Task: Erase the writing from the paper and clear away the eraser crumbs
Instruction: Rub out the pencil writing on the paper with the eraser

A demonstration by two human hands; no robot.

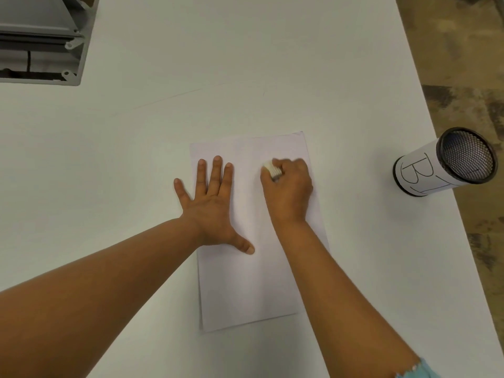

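Paper lies flat on the white table, just below the centre of the view, its long axis running from 12 to 6 o'clock. The left hand rests palm-down on the sheet's left half, fingers straight and spread, the little finger reaching off the left edge onto the table. The right hand works toward the sheet's 1 o'clock corner, its fingers curled round a pale eraser whose exposed end meets the paper. No writing or crumbs can be made out at this resolution, so how far along the erasing is cannot be judged. A mesh-topped cylinder with a lettered white wrap stands near the table's right edge at 3 o'clock, well apart from the sheet; a grey metal fixture sits at 10 o'clock. Likely hazards: a hard stroke toward the unpinned far corner could crease or tear the sheet, and sweeping crumbs rightward could knock the cylinder off the table.
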